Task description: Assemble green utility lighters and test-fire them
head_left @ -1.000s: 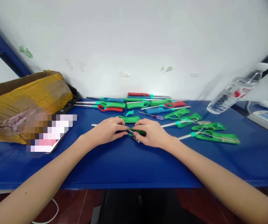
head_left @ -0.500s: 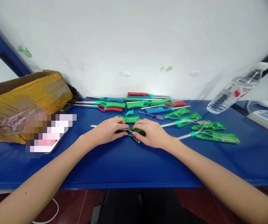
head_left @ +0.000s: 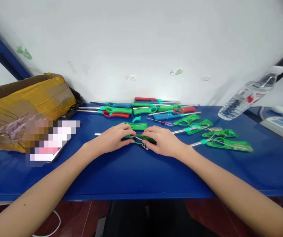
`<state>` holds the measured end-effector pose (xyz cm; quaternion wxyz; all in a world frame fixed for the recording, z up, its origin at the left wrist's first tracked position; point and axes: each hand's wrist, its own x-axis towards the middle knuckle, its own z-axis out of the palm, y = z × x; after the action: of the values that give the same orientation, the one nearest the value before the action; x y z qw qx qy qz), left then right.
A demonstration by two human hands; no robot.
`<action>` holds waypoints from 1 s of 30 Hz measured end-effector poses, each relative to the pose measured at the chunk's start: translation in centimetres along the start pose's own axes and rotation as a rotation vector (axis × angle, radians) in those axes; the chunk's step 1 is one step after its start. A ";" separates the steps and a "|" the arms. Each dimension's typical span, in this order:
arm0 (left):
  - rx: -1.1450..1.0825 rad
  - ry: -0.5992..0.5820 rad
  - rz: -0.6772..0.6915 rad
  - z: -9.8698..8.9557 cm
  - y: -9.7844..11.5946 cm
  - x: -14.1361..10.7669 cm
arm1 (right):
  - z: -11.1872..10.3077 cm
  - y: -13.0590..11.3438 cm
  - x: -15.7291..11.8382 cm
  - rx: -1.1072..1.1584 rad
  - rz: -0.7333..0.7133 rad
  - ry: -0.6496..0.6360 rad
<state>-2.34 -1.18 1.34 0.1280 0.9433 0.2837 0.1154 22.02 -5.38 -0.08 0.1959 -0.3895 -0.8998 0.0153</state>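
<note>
An opened green stick lighter [head_left: 139,142] lies on the blue table between my hands, its metal tube [head_left: 97,134] sticking out to the left. My left hand [head_left: 118,136] grips its left end, thumb and fingers closed around the part near the tube. Bent fingers of my right hand [head_left: 160,141] close on the handle end, covering much of it. A thin pale wire [head_left: 138,138] runs across the gap between my fingertips. By the right thumb rests a small whitish part [head_left: 145,146]. Just behind the hands is a loose green handle half [head_left: 138,126].
Whole stick lighters [head_left: 118,110] lie in rows along the wall, with a screwdriver [head_left: 165,123] and a small turquoise piece [head_left: 137,119] before them. Opened green lighters [head_left: 240,144] lie at right, near a water bottle [head_left: 245,95] and power strip [head_left: 282,128]. Left: taped box [head_left: 30,105], phone [head_left: 57,141].
My right fingertips have shifted slightly right, so the gap to my left fingertips is wider and more of the wire shows. My left hand stays about where it was.
</note>
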 end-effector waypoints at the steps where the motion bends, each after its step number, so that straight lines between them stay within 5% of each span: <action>1: -0.002 0.002 -0.002 0.0 0.0 0.0 | 0.0 0.0 0.0 -0.014 0.003 0.000; 14: 0.006 -0.011 -0.028 0.0 0.1 0.1 | -0.1 -0.3 -0.3 -0.050 0.035 -0.012; 30: 0.021 0.012 -0.002 0.1 -0.1 0.0 | 0.5 -1.1 0.5 0.079 0.342 0.060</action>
<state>-2.31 -1.14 1.24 0.1165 0.9436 0.2864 0.1182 20.80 -5.73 -0.23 0.2324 -0.5292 -0.8128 0.0723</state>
